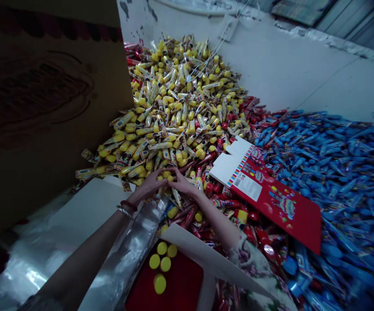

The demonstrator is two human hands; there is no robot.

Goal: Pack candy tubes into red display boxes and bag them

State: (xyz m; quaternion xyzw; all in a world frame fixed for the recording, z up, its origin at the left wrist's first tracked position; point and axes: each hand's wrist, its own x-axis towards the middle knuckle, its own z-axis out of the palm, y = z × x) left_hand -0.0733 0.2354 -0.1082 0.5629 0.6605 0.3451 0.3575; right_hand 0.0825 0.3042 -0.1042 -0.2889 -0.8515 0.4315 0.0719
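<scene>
Head cam view: two hands down in a massive candy-tube pile

Left hand [149, 185] and right hand [183, 183] are cupped with the fingertips meeting, right on the edge of the yellow-capped tubes [177, 116], though I can't tell if they've actually got hold of any. That yellow heap sits between a big cardboard box [44, 108] and blue-capped tubes [342, 172], with red packets [225, 216] under the wrists. A flat red printed carton [271, 194] lies just right of the hands, a silver foil bag [125, 250] is under the left forearm, and five yellow caps [161, 261] sit on a red panel below.
</scene>
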